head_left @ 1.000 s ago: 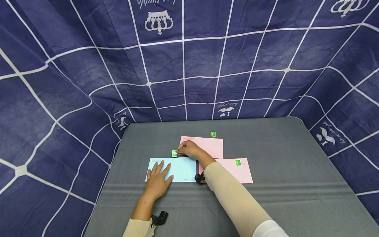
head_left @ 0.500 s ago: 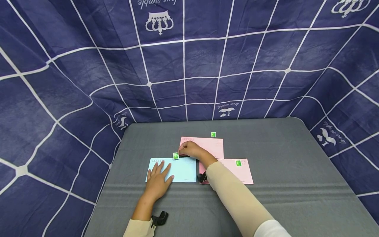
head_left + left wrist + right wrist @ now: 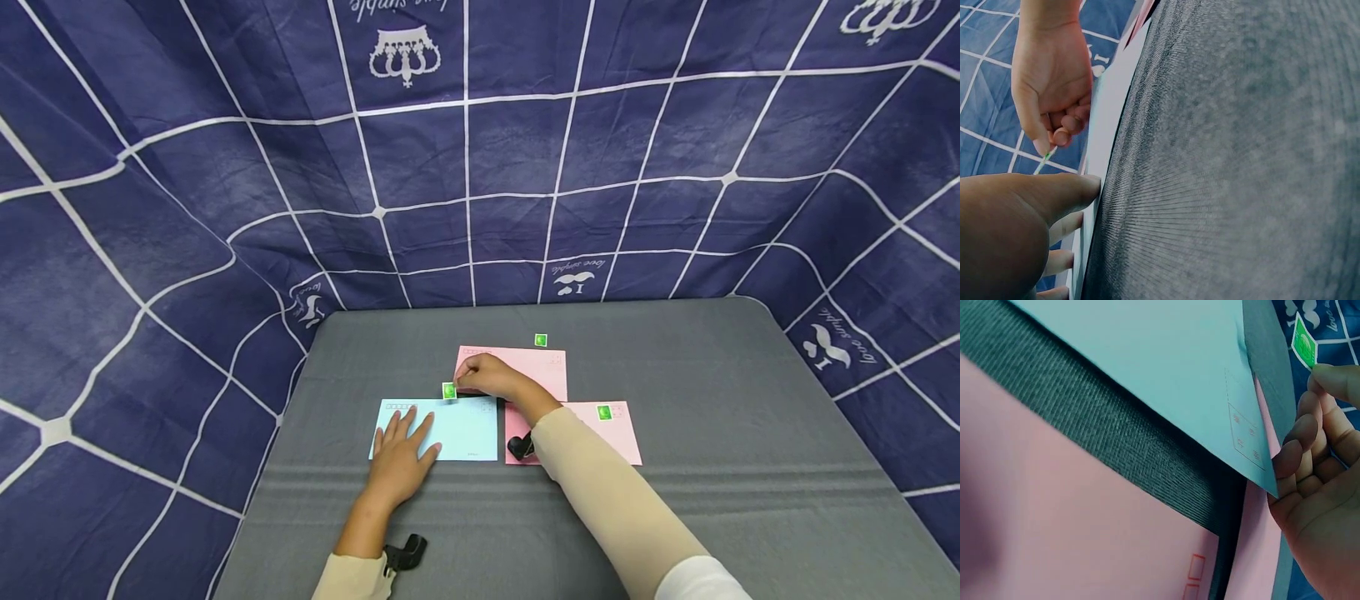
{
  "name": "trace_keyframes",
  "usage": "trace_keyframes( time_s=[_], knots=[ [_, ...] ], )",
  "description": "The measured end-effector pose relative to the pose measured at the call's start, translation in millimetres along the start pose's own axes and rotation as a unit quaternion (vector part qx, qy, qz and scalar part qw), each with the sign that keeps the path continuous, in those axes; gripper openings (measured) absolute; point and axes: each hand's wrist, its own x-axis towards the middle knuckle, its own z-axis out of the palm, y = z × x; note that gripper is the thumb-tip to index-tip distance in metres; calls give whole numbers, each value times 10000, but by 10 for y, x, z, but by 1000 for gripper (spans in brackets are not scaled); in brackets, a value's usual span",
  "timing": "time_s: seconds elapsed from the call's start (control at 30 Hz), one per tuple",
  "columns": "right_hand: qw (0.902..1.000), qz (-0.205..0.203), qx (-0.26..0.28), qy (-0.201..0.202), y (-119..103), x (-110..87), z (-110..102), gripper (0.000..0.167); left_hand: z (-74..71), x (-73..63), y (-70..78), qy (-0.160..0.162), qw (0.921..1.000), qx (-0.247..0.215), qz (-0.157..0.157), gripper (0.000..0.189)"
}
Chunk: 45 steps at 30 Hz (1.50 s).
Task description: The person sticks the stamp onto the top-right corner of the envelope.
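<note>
Green stamp (image 3: 449, 391) pinched in R hand (image 3: 491, 377), blue env. (image 3: 457, 435) under L hand (image 3: 400, 467)

Dark-blue curtain (image 3: 562, 150) w/ white grid closes off far, left & right sides; grey surface (image 3: 697, 367) carries all the paper. Three envs. lie close together: blue env. near left, near pink env. (image 3: 617, 439) to its right, far pink env. (image 3: 538, 367) behind both. Close layout prob. keeps each within reach.

R arm slants in from near right, sleeve crossing above near pink env. L arm comes in from near side, left of centre. L hand's fingers are straight & spread on left part of blue env., thumb out to the right; presumably weighting thin paper so it can't slide, w/ right part left bare.

R hand's thumb & index grip stamp by one end, other fingers curled beneath. End grip likely keeps most of the green face uncovered. Stamp is held up by blue env.'s far edge, left of its printed corner boxes (image 3: 1246, 437); exact height can't tell.

Spare stamp (image 3: 541, 340) lies on surface just beyond far pink env. Another stamp (image 3: 604, 412) sits on near pink env., far right corner; stuck or loose, can't tell.
</note>
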Motion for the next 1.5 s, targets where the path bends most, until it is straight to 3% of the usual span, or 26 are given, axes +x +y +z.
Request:
trace_keyframes(
  time_s=[0.33,0.97,1.5],
  knots=[
    [9998,-209,55,7,-53,-87,-41,11,-9,1,-2,-38,10000,5,-2,56],
    [9996,-169,-228,-2,-44,-317,-131,7,44,13,-43,-25,10000,-47,-40,58],
    [9949,-157,-996,-4,-74,-471,-165,7,10,-5,-1,85,9999,-57,-43,57]
  ],
)
